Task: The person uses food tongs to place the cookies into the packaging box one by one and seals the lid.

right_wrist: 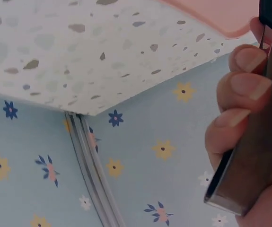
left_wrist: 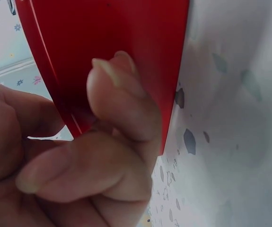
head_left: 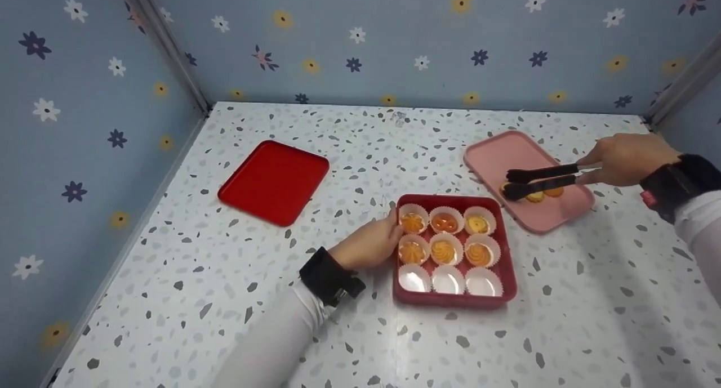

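My left hand (head_left: pixel 369 242) grips the left wall of a red square box (head_left: pixel 454 302), its fingers curled against the outer side in the left wrist view. White paper cups fill the box in rows; the back and middle rows contain cookies (head_left: pixel 443 252), while the three front cups (head_left: pixel 448 280) hold none. In my right hand (head_left: pixel 628 158) is a pair of tongs (head_left: pixel 543 177) with dark tips, the metal handle lying inside the curled fingers in the right wrist view. The tong tips are over a few cookies (head_left: pixel 553 191) on a pink tray (head_left: pixel 512 146), partly hiding them.
A red tray (head_left: pixel 276 182) with nothing on it lies to the left of the box. The speckled white table (head_left: pixel 360 129) ends at flowered blue walls (head_left: pixel 388 39) at the back and on both sides.
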A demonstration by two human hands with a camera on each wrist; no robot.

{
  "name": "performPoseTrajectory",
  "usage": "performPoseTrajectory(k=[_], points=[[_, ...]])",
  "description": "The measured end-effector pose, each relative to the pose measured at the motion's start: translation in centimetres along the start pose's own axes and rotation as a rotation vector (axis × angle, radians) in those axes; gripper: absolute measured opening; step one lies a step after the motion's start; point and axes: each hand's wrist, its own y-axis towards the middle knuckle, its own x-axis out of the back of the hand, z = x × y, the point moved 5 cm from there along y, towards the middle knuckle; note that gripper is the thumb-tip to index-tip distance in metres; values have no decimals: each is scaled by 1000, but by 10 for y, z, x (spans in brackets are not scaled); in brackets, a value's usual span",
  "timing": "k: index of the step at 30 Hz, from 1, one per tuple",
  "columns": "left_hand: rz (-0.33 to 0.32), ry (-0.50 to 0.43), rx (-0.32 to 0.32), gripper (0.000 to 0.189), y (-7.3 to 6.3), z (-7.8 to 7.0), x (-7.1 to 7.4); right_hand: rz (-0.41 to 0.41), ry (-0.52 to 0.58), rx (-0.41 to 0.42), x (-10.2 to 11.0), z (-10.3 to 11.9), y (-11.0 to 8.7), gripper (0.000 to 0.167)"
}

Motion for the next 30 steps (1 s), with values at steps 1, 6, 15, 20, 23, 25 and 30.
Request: performPoseTrajectory(k=[1, 6, 15, 20, 23, 25, 30], points=[[0, 3, -1, 63, 0, 0, 0, -16, 3, -2, -2, -1, -1, 57], [-1, 9, -7, 62, 0, 0, -1, -107, 2, 15, -10, -1, -6, 50], [-12, -8, 6, 61, -3, 1, -1, -214, -47, 28, -1, 6, -20, 49], [-4, -9, 4, 62, -2, 0, -1, -194, -52, -11, 6, 9, -29, 55], [-8, -3, -1, 61, -1, 0, -1, -209, -62, -21, 14, 14, -38, 55], [-14, -7, -3, 60, -1, 0, -1, -246, -71, -18, 21, 20, -45, 53], [-12, -24, 9, 59, 0, 0, 0, -386, -99, 50, 43, 50, -70, 49]])
